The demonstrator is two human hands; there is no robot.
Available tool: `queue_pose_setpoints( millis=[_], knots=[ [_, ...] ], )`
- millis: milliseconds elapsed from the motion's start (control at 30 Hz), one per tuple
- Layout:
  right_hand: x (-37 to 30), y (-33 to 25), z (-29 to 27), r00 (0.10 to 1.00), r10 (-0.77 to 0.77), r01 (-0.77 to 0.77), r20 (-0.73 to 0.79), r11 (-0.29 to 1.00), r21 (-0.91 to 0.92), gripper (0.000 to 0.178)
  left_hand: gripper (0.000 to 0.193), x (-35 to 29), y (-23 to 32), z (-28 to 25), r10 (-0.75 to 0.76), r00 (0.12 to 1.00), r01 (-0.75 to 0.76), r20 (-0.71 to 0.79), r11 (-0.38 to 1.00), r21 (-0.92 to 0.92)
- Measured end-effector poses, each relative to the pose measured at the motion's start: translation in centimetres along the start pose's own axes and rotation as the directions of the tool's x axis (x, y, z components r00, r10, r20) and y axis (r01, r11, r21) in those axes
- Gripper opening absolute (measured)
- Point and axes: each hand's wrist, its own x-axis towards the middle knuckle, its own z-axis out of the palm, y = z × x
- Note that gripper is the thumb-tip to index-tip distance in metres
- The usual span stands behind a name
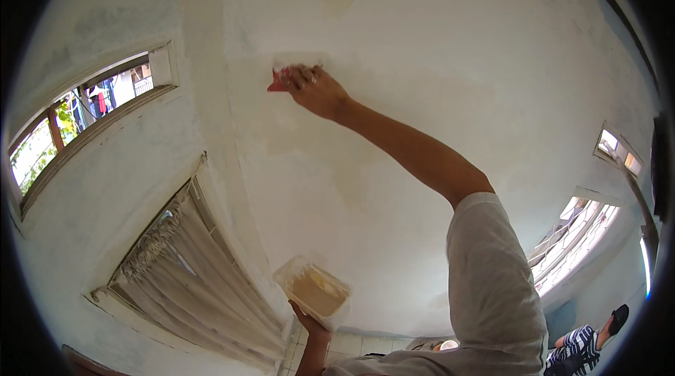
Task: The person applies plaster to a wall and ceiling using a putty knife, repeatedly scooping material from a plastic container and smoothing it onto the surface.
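My right hand point(314, 89) is raised at the end of a long outstretched arm, its fingers closed around a red putty spreader point(274, 83). Whitish smears cover the fingers. The spreader lies against the pale wall point(408, 45), and most of its blade is hidden behind the hand. Slightly darker, damp-looking patches show on the wall around it. Low down, my left hand point(311, 324) grips a translucent plastic tub point(342, 315) by its near left side. Beige paste fills part of the tub, and its walls are smeared.
At left, a curtain point(200, 270) hangs in a framed opening below a narrow window point(105, 105). A barred window point(573, 239) and a small opening point(619, 147) sit at right. Another person in striped clothing point(576, 351) is at the lower right. Pale floor tiles point(351, 343) show below.
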Motion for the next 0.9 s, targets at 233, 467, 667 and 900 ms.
queue_pose_setpoints(
  millis=[233,467,667,900],
  knots=[
    [2.3,11.9,-7.6,0.842,0.518,-0.450,-0.152,0.829,0.333,0.060,0.079,-0.9,2.2,1.3,-0.005,1.000,0.005,0.015,1.000,0.013],
    [4.6,19.8,-8.6,0.739,0.626,-0.633,-0.247,0.772,0.061,0.047,0.079,-0.9,2.7,-0.3,0.030,0.999,-0.029,-0.013,0.998,0.061],
    [1.1,5.2,0.5,0.992,0.053,-0.083,-0.111,0.955,-0.285,0.054,0.079,-1.8,2.3,-1.2,0.047,0.997,-0.044,-0.058,0.998,0.038],
    [-1.5,3.2,-4.2,0.996,0.076,-0.087,0.046,0.941,0.327,0.050,0.079,-2.6,1.7,-0.5,0.047,0.998,-0.042,-0.048,0.993,0.109]
  ],
)
